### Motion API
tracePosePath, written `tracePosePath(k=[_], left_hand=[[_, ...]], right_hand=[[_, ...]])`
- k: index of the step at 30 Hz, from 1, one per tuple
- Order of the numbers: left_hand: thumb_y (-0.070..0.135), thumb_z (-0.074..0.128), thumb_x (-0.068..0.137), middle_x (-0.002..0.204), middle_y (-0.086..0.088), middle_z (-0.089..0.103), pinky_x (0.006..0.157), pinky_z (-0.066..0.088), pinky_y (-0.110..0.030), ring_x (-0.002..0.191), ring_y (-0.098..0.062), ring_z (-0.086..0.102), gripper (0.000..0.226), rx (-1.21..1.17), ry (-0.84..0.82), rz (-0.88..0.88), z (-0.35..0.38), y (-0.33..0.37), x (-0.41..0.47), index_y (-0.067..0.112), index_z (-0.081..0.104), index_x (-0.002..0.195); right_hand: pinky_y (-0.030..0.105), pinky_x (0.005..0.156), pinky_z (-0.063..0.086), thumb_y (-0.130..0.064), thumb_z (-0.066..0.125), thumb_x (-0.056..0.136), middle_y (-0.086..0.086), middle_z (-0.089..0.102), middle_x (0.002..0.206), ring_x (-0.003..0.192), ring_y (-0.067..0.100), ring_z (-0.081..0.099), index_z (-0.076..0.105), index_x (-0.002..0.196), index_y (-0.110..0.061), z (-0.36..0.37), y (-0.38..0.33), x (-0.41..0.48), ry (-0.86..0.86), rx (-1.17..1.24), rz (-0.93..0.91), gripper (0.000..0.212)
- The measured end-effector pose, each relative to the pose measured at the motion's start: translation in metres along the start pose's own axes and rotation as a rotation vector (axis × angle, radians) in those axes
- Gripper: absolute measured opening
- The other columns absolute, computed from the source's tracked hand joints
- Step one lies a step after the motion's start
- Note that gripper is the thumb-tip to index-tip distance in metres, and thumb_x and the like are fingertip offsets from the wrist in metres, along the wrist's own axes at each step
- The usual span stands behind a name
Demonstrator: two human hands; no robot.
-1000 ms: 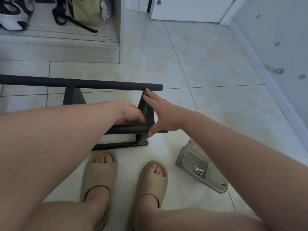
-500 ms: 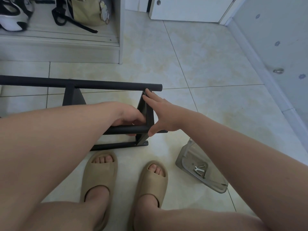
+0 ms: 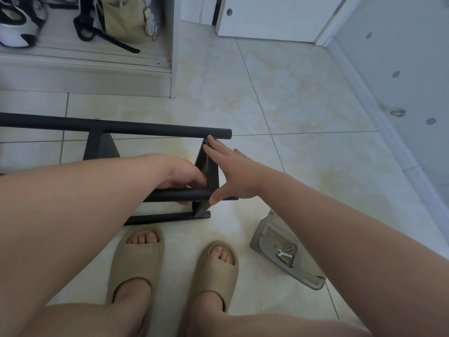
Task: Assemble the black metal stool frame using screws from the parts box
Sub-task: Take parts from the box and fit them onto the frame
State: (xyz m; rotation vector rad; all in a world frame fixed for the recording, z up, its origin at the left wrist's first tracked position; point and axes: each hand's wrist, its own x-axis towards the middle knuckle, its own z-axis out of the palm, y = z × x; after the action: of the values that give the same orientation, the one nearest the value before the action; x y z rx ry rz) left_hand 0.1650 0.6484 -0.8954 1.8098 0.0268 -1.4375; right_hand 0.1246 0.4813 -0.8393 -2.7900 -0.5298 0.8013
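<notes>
1. Two hands are working at one end of the black metal stool frame, which is lying on its side on the tiled floor, just ahead of the person's tan slippers and short of the cabinet step at the floor's far edge.
2. The left hand is curling its fingers round the frame's lower tube, just beside the flat end bracket, and is holding that tube.
3. The right hand is lying wide and flat against the bracket's outer face, fingers straight and thumb touching the tube's end; it is pressing, not gripping.
4. The parts box, a clear tray, is resting on the floor right of the feet, toward the wall-side edge and well apart from both hands. A small wrench is lying inside it; the other small metal pieces are too small to identify.
5. Judged step: the bracket is being lined up against the tubes, and no screw is showing at the joint.
6. Likely hazards:
   - Fetching a screw is going to need the right hand, so the bracket may be sliding out of line once pressure is leaving it.
   - The lying frame may be rolling if the left hand's hold is loosening.
   - A careless foot may be knocking the box and scattering the hardware.
</notes>
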Motion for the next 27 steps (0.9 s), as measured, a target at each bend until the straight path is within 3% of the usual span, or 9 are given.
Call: tracePosePath(k=[3,27], left_hand=[[0.019,0.059,0.095,0.124,-0.011,0.069,0.096,0.053,-0.042,0.114,-0.027,0.065,0.030,-0.012,0.007,0.004,0.0012,-0.0004,0.0008,0.010,0.068,0.122],[0.020,0.059,0.096,0.116,-0.016,0.072,0.095,0.057,-0.046,0.115,-0.033,0.066,0.028,-0.001,0.051,0.049,0.0042,0.0006,-0.0020,0.008,0.068,0.120]], right_hand=[[0.041,0.127,-0.002,-0.053,0.085,0.073,-0.008,-0.021,0.167,0.154,0.006,-0.010,-0.004,0.162,-0.019,0.0009,0.0014,0.0000,-0.002,0.005,0.002,0.130],[0.040,0.125,-0.009,-0.057,0.081,0.075,-0.001,-0.016,0.169,0.155,0.009,-0.009,0.002,0.162,-0.016,-0.0003,-0.0010,-0.0022,0.042,-0.081,-0.014,0.124]])
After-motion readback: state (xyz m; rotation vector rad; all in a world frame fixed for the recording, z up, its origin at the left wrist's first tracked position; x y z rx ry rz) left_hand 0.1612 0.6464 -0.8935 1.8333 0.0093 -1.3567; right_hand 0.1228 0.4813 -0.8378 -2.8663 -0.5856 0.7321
